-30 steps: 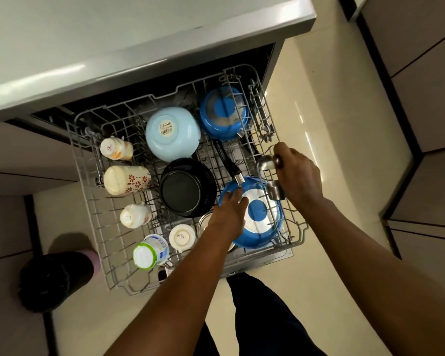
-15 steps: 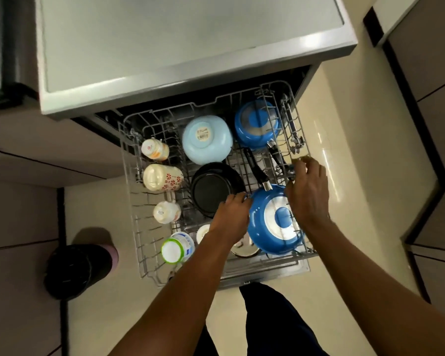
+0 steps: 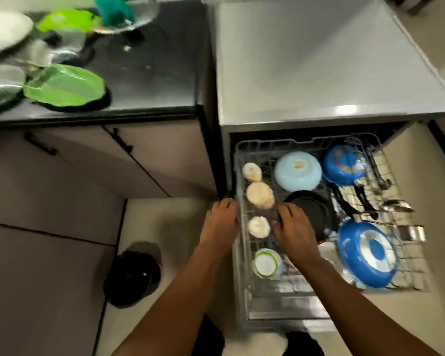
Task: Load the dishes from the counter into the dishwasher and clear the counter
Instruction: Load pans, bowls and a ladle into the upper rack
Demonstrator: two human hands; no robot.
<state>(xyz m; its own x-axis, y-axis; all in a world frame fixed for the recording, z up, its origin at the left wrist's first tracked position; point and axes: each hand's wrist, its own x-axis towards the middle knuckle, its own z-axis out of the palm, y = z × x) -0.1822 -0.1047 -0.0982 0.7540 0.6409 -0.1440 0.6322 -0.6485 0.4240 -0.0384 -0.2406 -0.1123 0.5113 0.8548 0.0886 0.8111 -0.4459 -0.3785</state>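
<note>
Both hands have shifted left; rack (image 3: pixel 238 176) holds two blue pans (image 3: pixel 368 255).

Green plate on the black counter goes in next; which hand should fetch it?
Probably the left hand: it sits outside the rack's left edge, nearer the green plate. The right hand is over the rack.

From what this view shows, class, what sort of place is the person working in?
Most likely a home kitchen: a pulled-out dishwasher rack holds blue pans and a pale bowl, while green plates wait on a dark counter above cabinets.
</note>
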